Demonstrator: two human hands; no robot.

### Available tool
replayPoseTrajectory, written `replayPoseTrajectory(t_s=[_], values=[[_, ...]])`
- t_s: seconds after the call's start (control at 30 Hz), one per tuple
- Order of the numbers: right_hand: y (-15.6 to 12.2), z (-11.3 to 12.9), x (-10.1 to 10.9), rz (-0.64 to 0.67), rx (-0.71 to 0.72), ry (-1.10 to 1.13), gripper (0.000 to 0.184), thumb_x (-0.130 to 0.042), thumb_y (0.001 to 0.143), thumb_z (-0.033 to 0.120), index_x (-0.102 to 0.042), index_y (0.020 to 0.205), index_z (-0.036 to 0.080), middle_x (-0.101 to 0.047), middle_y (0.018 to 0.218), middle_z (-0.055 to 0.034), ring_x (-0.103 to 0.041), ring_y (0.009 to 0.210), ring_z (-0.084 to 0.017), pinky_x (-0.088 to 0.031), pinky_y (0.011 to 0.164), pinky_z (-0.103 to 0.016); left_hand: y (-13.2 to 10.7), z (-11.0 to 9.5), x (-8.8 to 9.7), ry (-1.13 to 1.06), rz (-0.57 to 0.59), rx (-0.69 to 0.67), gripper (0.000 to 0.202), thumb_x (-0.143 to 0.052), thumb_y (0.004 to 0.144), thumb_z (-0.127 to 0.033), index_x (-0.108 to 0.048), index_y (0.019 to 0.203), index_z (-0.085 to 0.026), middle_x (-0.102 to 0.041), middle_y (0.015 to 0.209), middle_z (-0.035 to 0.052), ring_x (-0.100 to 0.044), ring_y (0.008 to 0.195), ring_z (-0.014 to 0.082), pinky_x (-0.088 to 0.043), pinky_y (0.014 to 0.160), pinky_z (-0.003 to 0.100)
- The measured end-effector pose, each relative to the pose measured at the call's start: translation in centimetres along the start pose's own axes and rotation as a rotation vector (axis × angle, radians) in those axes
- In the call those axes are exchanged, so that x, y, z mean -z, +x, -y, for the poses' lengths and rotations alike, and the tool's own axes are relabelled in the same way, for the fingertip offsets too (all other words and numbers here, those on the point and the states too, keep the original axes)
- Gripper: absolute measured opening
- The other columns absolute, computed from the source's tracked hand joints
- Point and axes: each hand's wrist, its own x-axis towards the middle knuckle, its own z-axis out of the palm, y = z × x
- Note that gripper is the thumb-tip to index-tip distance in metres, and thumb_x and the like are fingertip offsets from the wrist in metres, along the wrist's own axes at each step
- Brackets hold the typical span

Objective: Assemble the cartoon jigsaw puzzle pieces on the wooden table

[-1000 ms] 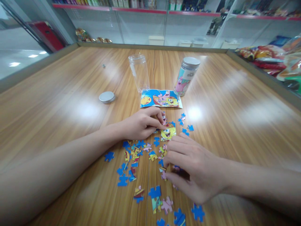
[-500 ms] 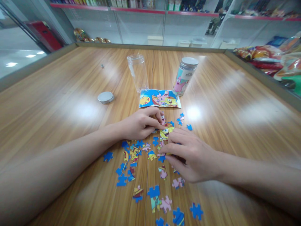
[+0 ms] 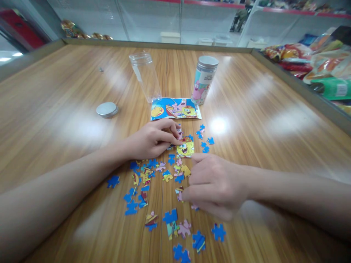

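Jigsaw pieces (image 3: 219, 232), mostly loose, on the near side of the joined yellow-faced patch (image 3: 185, 149), with much joining apparently left. To that patch's near right, curled right hand (image 3: 216, 184), any hold hidden; at its left edge, apart from the right, left hand (image 3: 153, 139) with fingertips touching, pinch unclear. Beyond it, picture card (image 3: 175, 109).

- On the table (image 3: 246, 120) we see a card (image 3: 175, 108).
- Behind the card's left end we see a jar (image 3: 145, 78).
- Behind its right end, a second jar (image 3: 204, 80).
- Left of the card, a lid (image 3: 106, 109).
- In front of it, puzzle pieces (image 3: 168, 176).
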Motion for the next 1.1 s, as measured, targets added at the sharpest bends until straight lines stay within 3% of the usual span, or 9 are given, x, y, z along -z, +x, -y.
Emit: replayPoseTrajectory(t_s=[0.17, 0.4, 0.57, 0.73, 0.9, 1.1], values=[[0.6, 1.8, -0.6, 0.088, 0.039, 0.004, 0.034, -0.05, 0.101, 0.041, -0.062, 0.079, 0.019, -0.06, 0.064, 0.002, -0.042, 0.054, -0.014, -0.025, 0.064, -0.036, 0.1, -0.1, 0.0, 0.002, 0.008, 0.005, 0.029, -0.059, 0.088, -0.006, -0.078, 0.103, -0.024, -0.068, 0.097, 0.0072, -0.067, 0.098, 0.0187, -0.057, 0.102, 0.043], [0.3, 1.6, -0.4, 0.093, 0.017, 0.025, 0.029, -0.053, 0.099, 0.032, -0.059, 0.075, 0.018, -0.058, 0.063, 0.0034, -0.042, 0.053, -0.012, -0.025, 0.062, -0.035, 0.1, 0.1, 0.0, 0.004, 0.013, -0.004, 0.028, -0.061, 0.086, -0.006, -0.077, 0.102, -0.022, -0.068, 0.097, 0.0085, -0.067, 0.097, 0.0195, -0.057, 0.098, 0.043], [0.2, 1.0, 0.1, -0.125, -0.035, 0.007, 0.026, -0.054, 0.096, 0.027, -0.058, 0.071, 0.019, -0.053, 0.056, 0.0038, -0.04, 0.049, -0.013, -0.026, 0.059, -0.035, 0.2, 0.0, 0.3, -0.105, -0.018, 0.082, 0.027, -0.06, 0.086, -0.008, -0.079, 0.099, -0.023, -0.071, 0.093, 0.0073, -0.067, 0.097, 0.0198, -0.054, 0.101, 0.045], [-0.6, 0.2, 0.9, -0.374, -0.211, -0.013, 0.007, -0.059, 0.086, 0.012, -0.063, 0.083, 0.017, -0.057, 0.057, 0.0032, -0.044, 0.049, -0.011, -0.027, 0.056, -0.033, -0.4, -0.3, 1.0, -0.305, -0.296, 0.291, 0.024, -0.058, 0.089, -0.008, -0.08, 0.09, -0.02, -0.073, 0.092, 0.0071, -0.067, 0.101, 0.0197, -0.052, 0.101, 0.042], [-1.5, -0.6, 0.9, -0.401, -0.279, -0.052, 0.005, -0.063, 0.086, 0.012, -0.064, 0.085, 0.017, -0.06, 0.059, 0.0042, -0.047, 0.05, -0.01, -0.029, 0.057, -0.031, -1.0, -0.5, 1.1, -0.359, -0.328, 0.379, 0.023, -0.059, 0.088, -0.01, -0.08, 0.085, -0.02, -0.072, 0.089, 0.0067, -0.066, 0.089, 0.0164, -0.054, 0.085, 0.032], [-2.3, -1.8, 0.8, -0.445, -0.337, -0.14, 0.002, -0.065, 0.087, 0.015, -0.065, 0.087, 0.016, -0.06, 0.058, 0.0049, -0.045, 0.047, -0.008, -0.028, 0.055, -0.03, -0.9, -0.6, 0.8, -0.321, -0.333, 0.393, 0.027, -0.057, 0.086, -0.006, -0.079, 0.081, -0.019, -0.068, 0.081, 0.005, -0.062, 0.076, 0.0121, -0.048, 0.068, 0.026]])
